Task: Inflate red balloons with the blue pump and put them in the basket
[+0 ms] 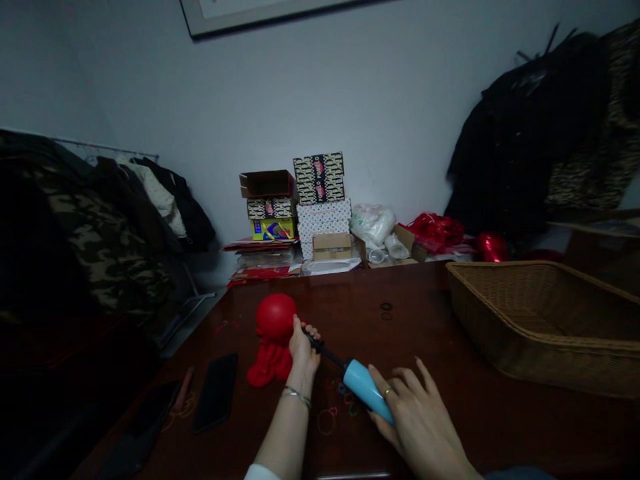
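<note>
My left hand [303,348] is closed around the neck of a red balloon [276,316] and the black nozzle of a hand pump. The balloon is partly inflated and round, sitting above a heap of limp red balloons [269,366] on the dark wooden table [425,320]. My right hand [417,417] grips the light blue barrel of the pump [365,387], which lies low over the table and points toward the balloon. A ring shows on one right finger and a bracelet on my left wrist.
A wicker basket [545,327] stands at the right. Two dark phones [216,393] lie at the left, with loose rubber bands [327,420] near the pump. Stacked boxes [320,207], bags and red items line the back wall. Coats hang on both sides.
</note>
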{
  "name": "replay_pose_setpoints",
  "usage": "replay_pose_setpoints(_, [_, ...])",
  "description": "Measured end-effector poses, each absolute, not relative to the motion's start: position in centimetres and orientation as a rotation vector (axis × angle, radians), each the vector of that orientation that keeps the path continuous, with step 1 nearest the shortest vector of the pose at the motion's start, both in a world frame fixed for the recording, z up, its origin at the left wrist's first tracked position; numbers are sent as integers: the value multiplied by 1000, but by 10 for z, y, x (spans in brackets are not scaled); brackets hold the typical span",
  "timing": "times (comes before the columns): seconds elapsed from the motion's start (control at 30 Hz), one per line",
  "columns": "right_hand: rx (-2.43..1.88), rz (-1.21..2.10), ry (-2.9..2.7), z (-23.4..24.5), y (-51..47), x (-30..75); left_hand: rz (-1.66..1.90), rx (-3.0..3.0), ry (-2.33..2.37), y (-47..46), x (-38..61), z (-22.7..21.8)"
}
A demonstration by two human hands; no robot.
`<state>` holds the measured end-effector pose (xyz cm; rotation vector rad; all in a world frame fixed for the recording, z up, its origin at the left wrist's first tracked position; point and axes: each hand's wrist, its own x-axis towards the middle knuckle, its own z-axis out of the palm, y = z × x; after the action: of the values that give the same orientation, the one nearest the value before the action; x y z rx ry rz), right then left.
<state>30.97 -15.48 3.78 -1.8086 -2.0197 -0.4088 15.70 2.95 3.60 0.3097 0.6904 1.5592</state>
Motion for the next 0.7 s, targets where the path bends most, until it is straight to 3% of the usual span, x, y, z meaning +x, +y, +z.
replay_pose_setpoints(0.7, [-1848,-383,-2073,42,-135,289,1561,255,743,34,159,18])
